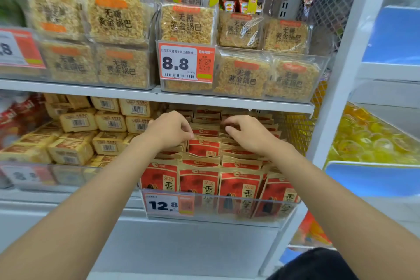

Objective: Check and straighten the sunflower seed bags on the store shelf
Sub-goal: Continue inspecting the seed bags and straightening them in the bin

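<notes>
The sunflower seed bags [200, 182] stand in the lower centre of the frame, packed in rows running from front to back inside a clear plastic tray [250, 208]. They are flat rectangular pouches, matte tan along the top with red printed panels. Their long axes are upright and their printed faces are turned toward me, though the rightmost front bag leans a little. My left hand [169, 130] reaches over the middle rows with the wrist straight and the fingers curled down at the bag tops. My right hand [247, 136] hovers beside it, knuckles up and fingertips bent toward the rear rows. I cannot tell whether either hand actually pinches a bag or only touches its edge. A price tag [169, 204] reading 12.8 sits at the tray's front left. To the left lie blocky yellow packs [77, 121] with barcodes facing out. On the white shelf [113, 91] above, square crispy-rice cakes [186, 24] in glossy clear wrap fill transparent bins.
</notes>
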